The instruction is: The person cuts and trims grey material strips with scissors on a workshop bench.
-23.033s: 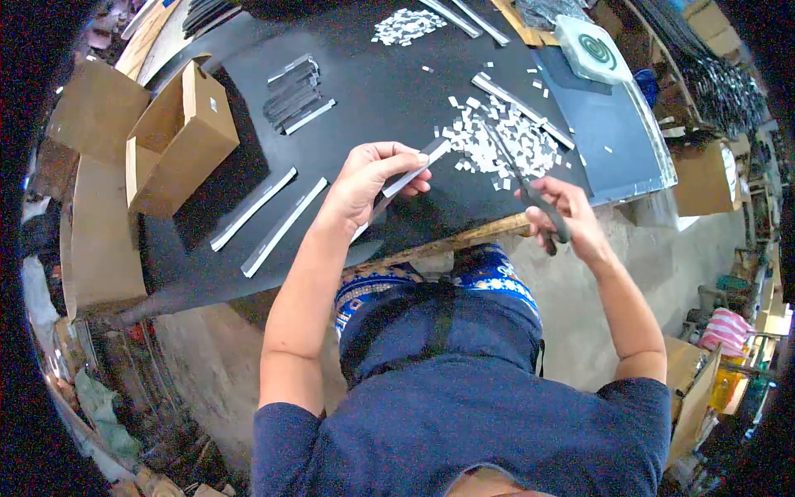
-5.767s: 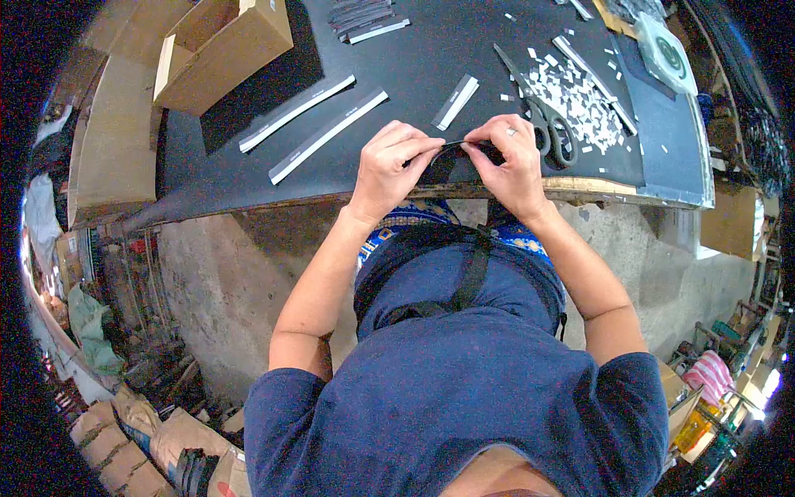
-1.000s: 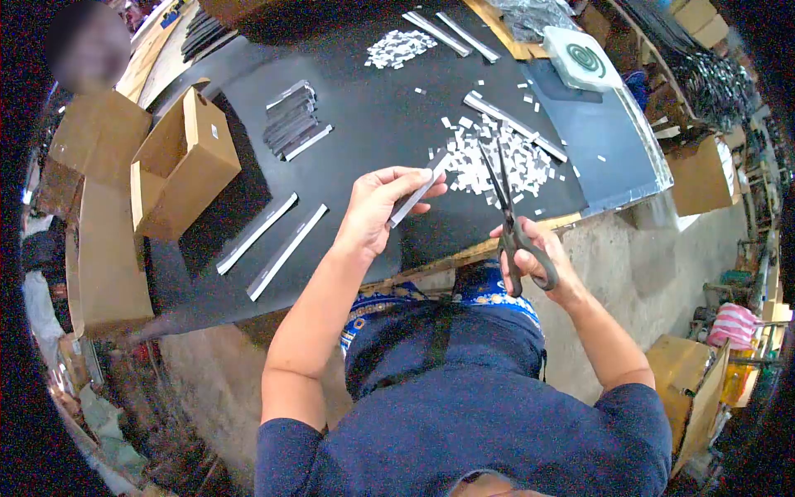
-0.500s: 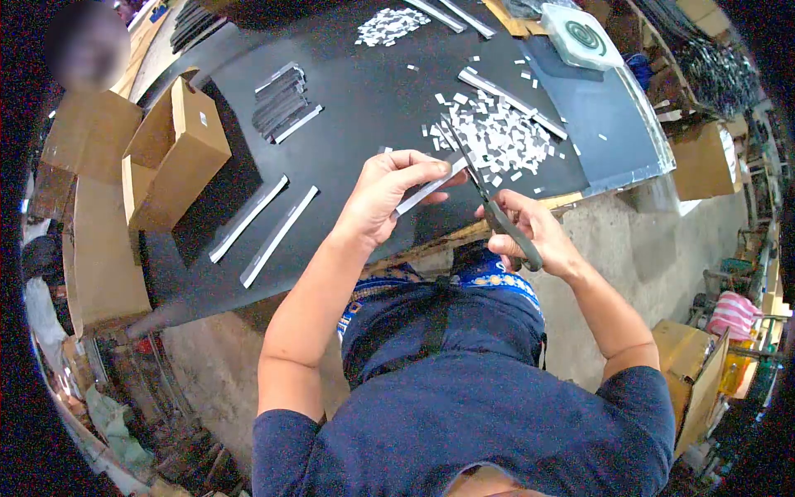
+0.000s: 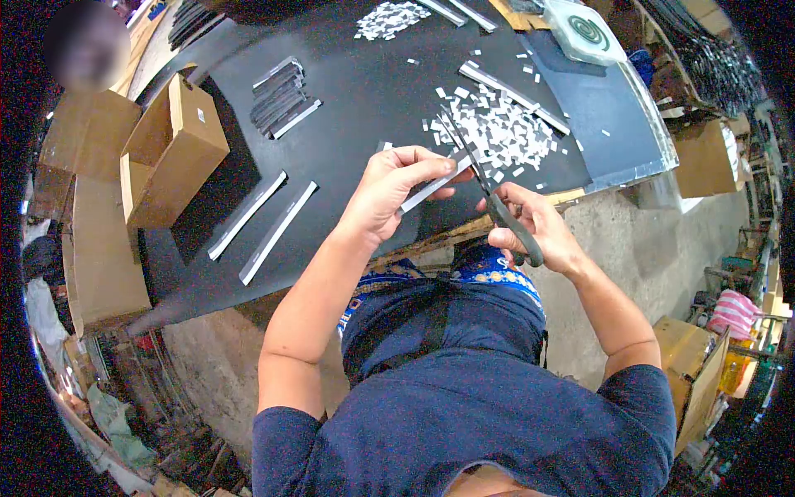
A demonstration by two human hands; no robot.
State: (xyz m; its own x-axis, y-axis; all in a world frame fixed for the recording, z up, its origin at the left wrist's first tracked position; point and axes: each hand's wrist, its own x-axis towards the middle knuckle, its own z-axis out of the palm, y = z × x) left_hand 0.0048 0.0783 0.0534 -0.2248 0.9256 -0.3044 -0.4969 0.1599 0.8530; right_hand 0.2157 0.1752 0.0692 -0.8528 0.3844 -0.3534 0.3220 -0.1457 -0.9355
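My left hand [image 5: 402, 186] pinches a narrow black-and-white strip [image 5: 429, 189] above the table's near edge. Scissors [image 5: 503, 214] are in my right hand [image 5: 534, 228], their blades pointing up and left across the strip's upper end. Just beyond the blades lies a large heap of small white and dark cut pieces [image 5: 505, 132]. One long strip [image 5: 513, 98] rests along the far side of this heap. To the left, two separate strips [image 5: 279, 234] lie side by side on the black table [image 5: 356, 91], with a bundle of strips [image 5: 280, 95] farther back.
An open cardboard box [image 5: 186, 149] stands at the table's left. A smaller heap of white pieces [image 5: 391, 21] lies at the far side. A clear container with a green coil [image 5: 585, 33] sits at the far right. Part of a person [image 5: 87, 45] shows at the upper left.
Both hands remain nearly in place, with the strip and scissors shifted very slightly. The table and the things on it appear slightly shifted in the view.
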